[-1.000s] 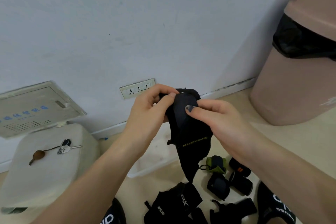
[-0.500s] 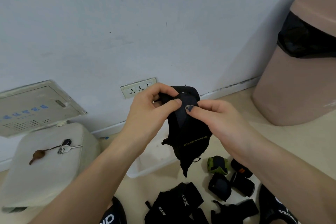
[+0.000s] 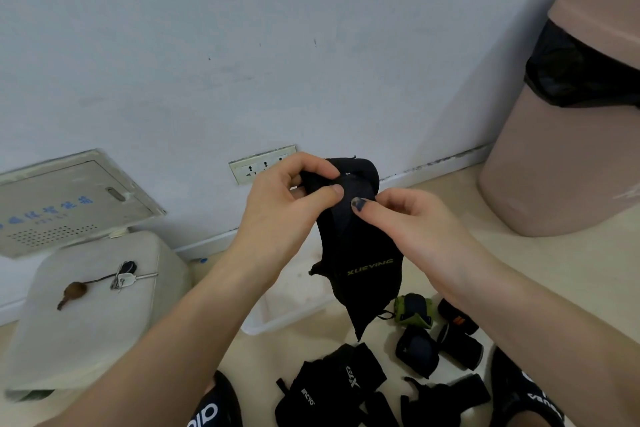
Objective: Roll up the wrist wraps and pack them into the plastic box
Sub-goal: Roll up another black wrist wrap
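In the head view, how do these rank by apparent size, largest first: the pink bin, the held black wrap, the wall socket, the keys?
1. Pink bin, though cut off by the frame edge.
2. Black wrap; nearness to the camera may enlarge it.
3. Wall socket and keys look alike; no ranking.

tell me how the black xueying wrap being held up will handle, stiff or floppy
Probably floppy: the wrist wrap droops limp below where the left hand and right hand pinch its top. Likely light, since fingertip pinches hold it. Once let go, it would probably unroll.
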The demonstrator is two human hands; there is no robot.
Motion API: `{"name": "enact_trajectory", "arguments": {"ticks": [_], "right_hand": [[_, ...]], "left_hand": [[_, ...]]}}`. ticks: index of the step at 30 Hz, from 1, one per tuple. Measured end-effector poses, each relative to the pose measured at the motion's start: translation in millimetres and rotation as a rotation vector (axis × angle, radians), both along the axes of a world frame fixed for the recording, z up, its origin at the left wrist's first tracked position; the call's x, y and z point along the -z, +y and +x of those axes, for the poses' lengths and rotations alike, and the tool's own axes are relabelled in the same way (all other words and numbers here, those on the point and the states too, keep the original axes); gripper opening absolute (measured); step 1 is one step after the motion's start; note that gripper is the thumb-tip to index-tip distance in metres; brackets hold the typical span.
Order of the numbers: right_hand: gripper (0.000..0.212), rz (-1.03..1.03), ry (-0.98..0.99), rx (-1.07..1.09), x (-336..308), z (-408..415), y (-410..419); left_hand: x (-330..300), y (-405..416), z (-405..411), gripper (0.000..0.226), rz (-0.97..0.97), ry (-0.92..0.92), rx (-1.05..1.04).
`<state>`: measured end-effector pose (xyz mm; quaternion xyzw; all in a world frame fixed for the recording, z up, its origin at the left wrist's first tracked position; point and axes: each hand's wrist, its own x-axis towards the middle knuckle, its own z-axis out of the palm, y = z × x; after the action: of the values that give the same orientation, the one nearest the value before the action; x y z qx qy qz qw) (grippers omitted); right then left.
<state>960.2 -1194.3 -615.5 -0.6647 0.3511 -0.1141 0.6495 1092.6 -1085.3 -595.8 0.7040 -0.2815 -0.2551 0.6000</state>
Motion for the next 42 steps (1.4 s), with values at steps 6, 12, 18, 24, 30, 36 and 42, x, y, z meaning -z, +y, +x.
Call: {"name": "enact_trajectory", "arguments": {"ticks": [6, 12, 18, 24, 30, 36, 42], "right_hand": [[0.039, -0.198, 0.091, 0.075, -1.1, 0.6, 1.5], [0.022, -0.278, -0.035, -0.012, 5.2, 0.7, -2.6], [0.035, -0.303, -0.077, -0.012, 4.1, 2.1, -2.1], [0.025, -0.067, -0.177, -0.041, 0.3, 5.0, 3.4], [0.019, 0.009, -0.261, -0.02, -6.2, 6.0, 7.7], [0.023, 0.144, -0.257, -0.014, -10.9, 5.0, 3.2], [0.028, 0.193, -0.234, 0.093, -8.3, 3.7, 4.7]], "left_hand": [[1.8, -4.6, -0.2, 0.015, -0.037, 0.042, -0.044], [6.2, -12.1, 0.6, 0.013, -0.105, 0.176, -0.073], [8.0, -18.3, -8.1, 0.011, -0.142, 0.277, -0.115], [7.9, -17.0, -10.8, 0.011, -0.178, 0.318, -0.164], [7.1, -15.6, -15.7, 0.018, -0.142, 0.329, -0.145], [9.3, -11.9, -17.8, 0.025, -0.155, 0.169, -0.11], [10.9, -10.5, -27.9, 0.018, -0.09, 0.111, -0.02]]}}
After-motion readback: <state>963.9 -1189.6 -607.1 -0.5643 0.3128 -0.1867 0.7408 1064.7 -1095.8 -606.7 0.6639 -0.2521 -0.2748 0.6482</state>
